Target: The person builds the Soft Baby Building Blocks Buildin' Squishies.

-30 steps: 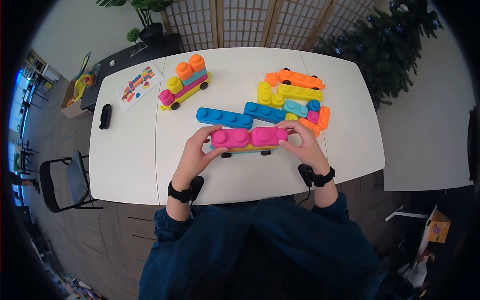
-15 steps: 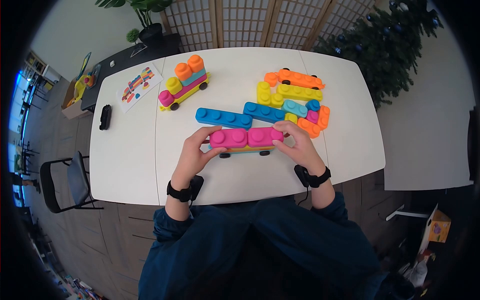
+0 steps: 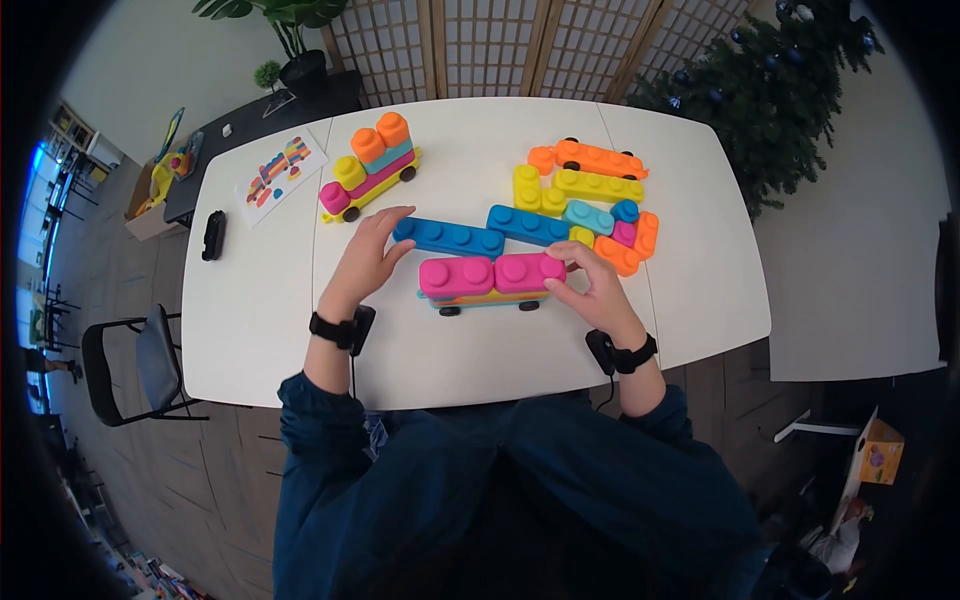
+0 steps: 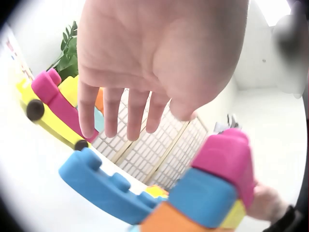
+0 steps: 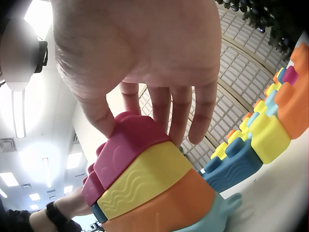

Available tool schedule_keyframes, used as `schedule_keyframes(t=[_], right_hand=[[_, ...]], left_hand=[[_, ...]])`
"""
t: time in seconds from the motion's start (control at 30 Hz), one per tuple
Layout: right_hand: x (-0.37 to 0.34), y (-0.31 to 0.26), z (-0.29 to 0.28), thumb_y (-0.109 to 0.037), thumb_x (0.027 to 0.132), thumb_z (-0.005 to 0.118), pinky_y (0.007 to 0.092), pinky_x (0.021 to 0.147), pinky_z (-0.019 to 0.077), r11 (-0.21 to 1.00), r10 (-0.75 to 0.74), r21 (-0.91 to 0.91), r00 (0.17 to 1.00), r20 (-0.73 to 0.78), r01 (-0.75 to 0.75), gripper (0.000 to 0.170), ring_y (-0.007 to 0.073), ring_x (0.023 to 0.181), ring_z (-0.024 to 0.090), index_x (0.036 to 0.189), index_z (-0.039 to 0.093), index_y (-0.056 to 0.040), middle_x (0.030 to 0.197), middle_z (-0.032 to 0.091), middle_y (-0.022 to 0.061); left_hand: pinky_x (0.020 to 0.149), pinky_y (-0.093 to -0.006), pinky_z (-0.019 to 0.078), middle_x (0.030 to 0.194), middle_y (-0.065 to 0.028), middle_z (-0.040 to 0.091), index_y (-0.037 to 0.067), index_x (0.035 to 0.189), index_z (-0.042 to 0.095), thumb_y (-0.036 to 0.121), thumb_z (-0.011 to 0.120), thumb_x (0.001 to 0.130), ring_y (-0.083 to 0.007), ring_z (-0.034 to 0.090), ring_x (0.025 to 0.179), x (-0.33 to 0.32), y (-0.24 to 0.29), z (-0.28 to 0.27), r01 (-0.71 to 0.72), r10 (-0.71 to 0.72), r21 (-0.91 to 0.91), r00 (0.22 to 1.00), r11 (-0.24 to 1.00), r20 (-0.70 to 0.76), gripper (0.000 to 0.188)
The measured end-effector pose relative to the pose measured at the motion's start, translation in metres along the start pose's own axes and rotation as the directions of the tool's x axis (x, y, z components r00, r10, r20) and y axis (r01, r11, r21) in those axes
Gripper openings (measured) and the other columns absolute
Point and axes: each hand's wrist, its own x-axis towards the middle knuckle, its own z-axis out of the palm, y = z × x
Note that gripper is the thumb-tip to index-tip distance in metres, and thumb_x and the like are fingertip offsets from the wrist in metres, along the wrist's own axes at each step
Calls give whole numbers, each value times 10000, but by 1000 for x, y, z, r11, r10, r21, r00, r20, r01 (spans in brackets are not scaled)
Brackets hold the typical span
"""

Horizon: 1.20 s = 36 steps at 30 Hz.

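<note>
Lattice screen (image 3: 490, 50) behind the white table (image 3: 250, 330); potted plant (image 3: 303, 68) one end, decorated tree (image 3: 765, 90) the other. Black folding chair (image 3: 157, 360) on dark floor (image 3: 235, 480). Ceiling lights (image 5: 75, 164) above us are on.

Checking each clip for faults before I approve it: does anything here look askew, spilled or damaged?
Nothing stands out: the pink blocks sit evenly on the wheeled stack, the right hand gripping one end. The long blue blocks lie staggered on the table, studs up; no damage or spill shows.

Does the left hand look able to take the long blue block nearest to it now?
Probably yes: the left hand is empty, close to the left end of the long blue block, and nothing visible stands between them.
</note>
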Motion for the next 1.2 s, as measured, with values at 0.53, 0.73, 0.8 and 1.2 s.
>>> schedule_keyframes(t=[0.53,0.73,0.8,1.2], right_hand=[[3,0,-1,-148,858,793,337,943,500,998,50,46,998,-38,-48,501,203,1137,639,1316,603,-79,1268,658,71],[13,-20,0,-171,862,797,360,1021,472,993,49,113,993,-106,-37,658,219,1208,614,1447,509,-82,1382,615,94],[13,-23,2,-157,858,796,372,1048,461,983,-1,180,992,-126,24,670,228,1213,609,1458,509,-80,1370,619,110],[-2,-10,10,-156,905,749,355,1078,432,946,88,317,994,-66,-63,558,217,1201,599,1407,528,-48,1319,613,105]], left_hand=[[927,-399,530,1220,-135,656,67,1262,629,59,813,779,-325,628,1087,9,6,-22,-34,38,214,999,976,-14,517],[831,-341,532,1180,-122,663,52,1249,648,112,841,779,-269,622,993,-12,85,-37,-159,161,41,985,986,-65,512],[835,-340,532,1183,-121,661,50,1244,650,109,845,772,-270,619,1002,-16,97,-34,-196,198,44,978,980,-61,514],[827,-343,535,1170,-113,658,62,1225,663,137,865,754,-264,612,991,-30,99,-13,-182,181,-3,979,983,-92,518]])
